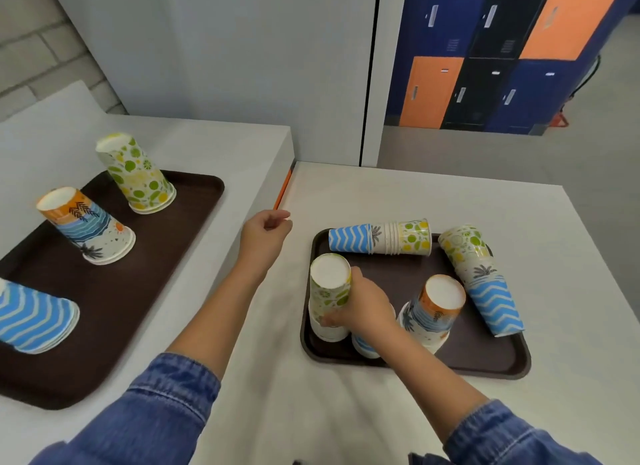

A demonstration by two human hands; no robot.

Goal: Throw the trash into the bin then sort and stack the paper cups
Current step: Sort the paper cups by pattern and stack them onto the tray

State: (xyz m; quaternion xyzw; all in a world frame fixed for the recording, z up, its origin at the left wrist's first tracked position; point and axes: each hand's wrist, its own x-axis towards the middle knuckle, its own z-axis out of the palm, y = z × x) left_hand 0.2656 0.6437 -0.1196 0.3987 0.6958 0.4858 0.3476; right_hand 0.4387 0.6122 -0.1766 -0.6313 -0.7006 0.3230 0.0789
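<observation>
Two brown trays hold paper cups. On the right tray (485, 357) my right hand (363, 305) grips an upside-down green-lime cup stack (329, 291) at the tray's left side. Beside it stands an orange-topped beach cup stack (433, 312). One mixed stack (381, 237) lies on its side at the back, another mixed stack (481, 277) leans at the right. My left hand (266, 236) hovers between the trays, fingers curled, holding nothing. The left tray (121, 291) carries a lime stack (138, 173), a beach stack (86, 225) and a blue zigzag stack (31, 319).
The two tables meet at a gap with an orange strip (283, 189). A white partition (242, 48) rises behind them. Blue, black and orange lockers (485, 66) stand at the back right. No bin is in view.
</observation>
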